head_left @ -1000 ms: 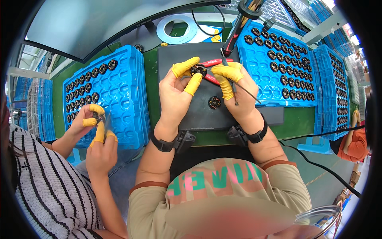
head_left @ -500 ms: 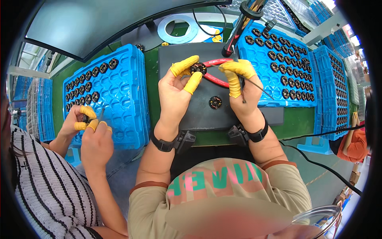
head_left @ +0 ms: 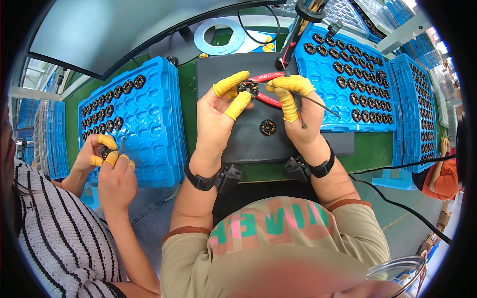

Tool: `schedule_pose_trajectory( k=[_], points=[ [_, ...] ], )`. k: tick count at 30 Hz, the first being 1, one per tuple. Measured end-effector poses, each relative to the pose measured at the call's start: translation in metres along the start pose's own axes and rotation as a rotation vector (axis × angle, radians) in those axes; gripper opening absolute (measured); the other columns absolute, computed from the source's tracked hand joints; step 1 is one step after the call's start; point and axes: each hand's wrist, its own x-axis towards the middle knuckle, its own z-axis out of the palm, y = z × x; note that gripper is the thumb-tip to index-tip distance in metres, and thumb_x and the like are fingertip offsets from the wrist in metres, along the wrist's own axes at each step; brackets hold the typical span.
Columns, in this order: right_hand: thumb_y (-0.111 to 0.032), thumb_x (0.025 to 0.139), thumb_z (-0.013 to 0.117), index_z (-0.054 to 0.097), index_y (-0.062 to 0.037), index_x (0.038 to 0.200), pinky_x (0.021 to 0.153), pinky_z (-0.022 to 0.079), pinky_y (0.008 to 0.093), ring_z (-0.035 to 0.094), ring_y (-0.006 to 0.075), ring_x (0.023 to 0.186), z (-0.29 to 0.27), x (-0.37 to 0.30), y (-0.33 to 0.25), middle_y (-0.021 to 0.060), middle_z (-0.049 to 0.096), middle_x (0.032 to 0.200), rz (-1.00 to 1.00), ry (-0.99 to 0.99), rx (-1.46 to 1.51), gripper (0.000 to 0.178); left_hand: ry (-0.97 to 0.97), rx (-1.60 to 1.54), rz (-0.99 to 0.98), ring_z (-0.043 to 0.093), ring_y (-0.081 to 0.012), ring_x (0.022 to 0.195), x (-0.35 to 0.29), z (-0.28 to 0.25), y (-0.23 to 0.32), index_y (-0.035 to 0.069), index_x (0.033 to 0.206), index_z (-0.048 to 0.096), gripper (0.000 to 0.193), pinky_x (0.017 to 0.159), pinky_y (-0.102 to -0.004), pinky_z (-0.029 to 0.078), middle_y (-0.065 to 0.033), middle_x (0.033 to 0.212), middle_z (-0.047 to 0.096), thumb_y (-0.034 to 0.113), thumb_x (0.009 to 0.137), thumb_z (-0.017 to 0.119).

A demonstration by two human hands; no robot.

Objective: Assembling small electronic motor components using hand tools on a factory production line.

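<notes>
My left hand (head_left: 221,102), with yellow finger cots on thumb and fingers, pinches a small round black motor stator (head_left: 247,89) with copper-coloured windings. Close by on the right, my right hand (head_left: 298,102), also in yellow finger cots, grips a thin dark rod-like tool (head_left: 325,107). Its near end reaches to the stator's right edge; whether it touches is too small to tell. A second dark piece pokes out below the palm. Behind both hands lie red-handled pliers (head_left: 268,77), partly covered by my fingers. Another stator (head_left: 268,127) rests flat on the dark grey mat (head_left: 238,144).
Blue trays with rows of stators stand left (head_left: 154,114) and right (head_left: 323,116). A dark pole (head_left: 293,42) rises behind my right hand. At the left, a co-worker's hands (head_left: 112,174) hold a stator and a thin tool. A monitor (head_left: 109,35) overhangs the far left.
My right fingers have moved left, bringing the thin tool's end across to the stator. My left hand keeps its pinch. The co-worker's hands have shifted slightly.
</notes>
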Motion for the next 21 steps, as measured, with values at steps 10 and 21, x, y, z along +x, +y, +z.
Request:
schedule_pose_trajectory(
  k=[10,21],
  points=[
    [0.003,0.086,0.066,0.063,-0.0003,0.102,0.074,0.053,0.0314,0.068,0.0278,0.086,0.003,-0.001,-0.0042,0.0129,0.069,0.095,0.038,-0.039,0.108,0.017,0.026,0.092,0.025,0.06,-0.016,0.101,0.0005,0.0015,-0.0005,-0.004,0.123,0.059,0.039,0.079,-0.0306,0.058,-0.0088,0.116,0.061,-0.006,0.085,0.066],
    [0.001,0.093,0.058,0.06,0.0022,0.105,0.081,0.054,0.0297,0.068,0.0207,0.094,0.0059,-0.0032,-0.0025,0.0131,0.067,0.102,0.266,-0.021,0.419,0.012,0.023,0.053,0.063,0.06,-0.016,0.101,0.001,0.0004,-0.0005,-0.004,0.124,0.059,0.039,0.077,-0.0299,0.059,-0.0083,0.116,0.062,-0.005,0.085,0.066]
  ],
)
